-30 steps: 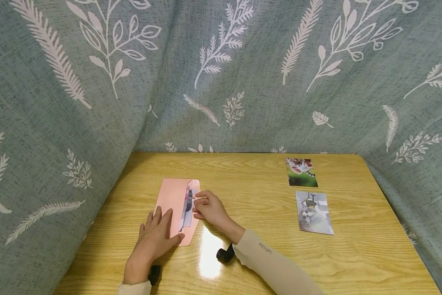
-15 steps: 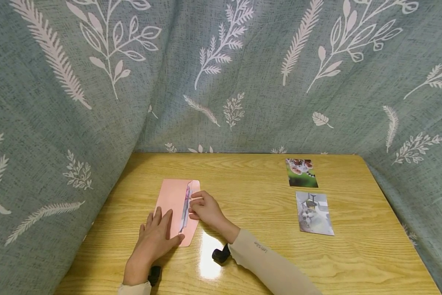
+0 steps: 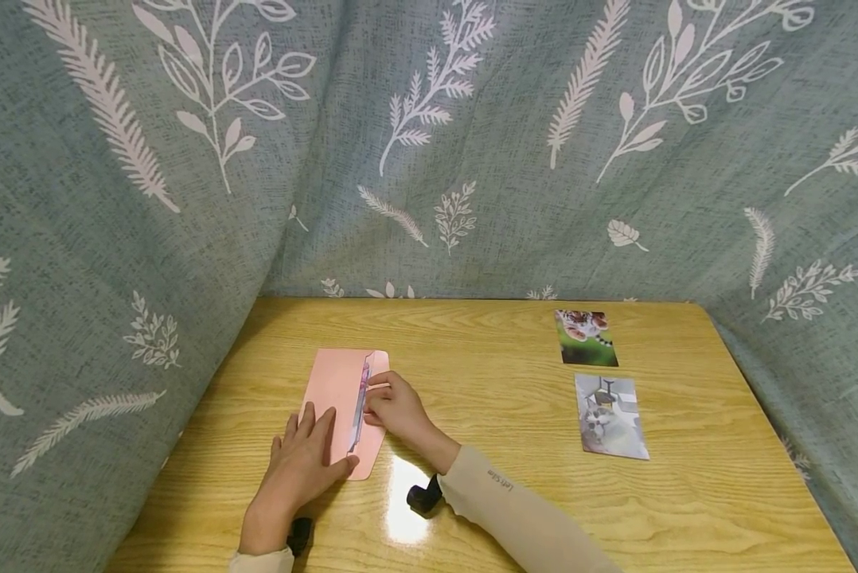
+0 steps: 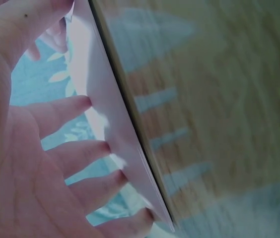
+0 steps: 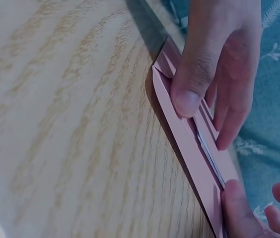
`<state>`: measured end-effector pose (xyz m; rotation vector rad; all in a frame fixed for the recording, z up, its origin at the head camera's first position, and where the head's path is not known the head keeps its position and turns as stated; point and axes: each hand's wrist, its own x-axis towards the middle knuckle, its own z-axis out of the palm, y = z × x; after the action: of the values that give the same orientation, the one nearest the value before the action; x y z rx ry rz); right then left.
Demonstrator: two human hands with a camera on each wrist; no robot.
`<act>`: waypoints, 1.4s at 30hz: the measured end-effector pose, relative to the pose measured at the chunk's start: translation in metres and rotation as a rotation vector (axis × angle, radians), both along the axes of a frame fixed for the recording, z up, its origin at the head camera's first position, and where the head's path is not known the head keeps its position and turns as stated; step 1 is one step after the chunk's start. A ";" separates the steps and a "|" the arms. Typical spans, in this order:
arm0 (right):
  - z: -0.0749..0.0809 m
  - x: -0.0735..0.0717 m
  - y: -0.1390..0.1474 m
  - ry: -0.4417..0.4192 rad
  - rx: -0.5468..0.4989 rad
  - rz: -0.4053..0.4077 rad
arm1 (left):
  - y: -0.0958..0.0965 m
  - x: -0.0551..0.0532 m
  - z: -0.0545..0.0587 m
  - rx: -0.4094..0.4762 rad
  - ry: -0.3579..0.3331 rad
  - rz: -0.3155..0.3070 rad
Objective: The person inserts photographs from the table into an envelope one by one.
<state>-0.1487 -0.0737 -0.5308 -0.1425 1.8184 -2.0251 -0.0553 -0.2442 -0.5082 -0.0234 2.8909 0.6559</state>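
Observation:
A pink envelope (image 3: 334,390) lies on the table with its flap to the right. A narrow strip of printed photos (image 3: 360,410) shows at its mouth; the rest is hidden inside. My left hand (image 3: 303,458) rests spread on the envelope's near-left part, thumb by the mouth; its fingertips touch the envelope (image 4: 125,134) in the left wrist view. My right hand (image 3: 396,407) is at the mouth, fingers loosely bent. In the right wrist view its thumb presses at the photos' edge (image 5: 207,148), while its other fingers reach over the envelope's front.
On the right of the wooden table (image 3: 486,366) lie a tiger photo (image 3: 586,338) and, nearer me, a grey-white animal photo (image 3: 610,415). A leaf-patterned curtain (image 3: 429,159) stands along the back and sides.
My right hand has moved a little left, and the photos have slid deeper into the envelope, leaving only a thin strip showing. The left hand has stayed in place.

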 end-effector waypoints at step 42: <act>0.040 0.010 0.096 0.413 0.308 0.133 | 0.001 0.000 0.001 0.022 -0.047 0.002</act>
<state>-0.1386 0.0220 -0.4910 -0.6108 2.2754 -1.6870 -0.0555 -0.2432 -0.5067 -0.0384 2.8391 0.6789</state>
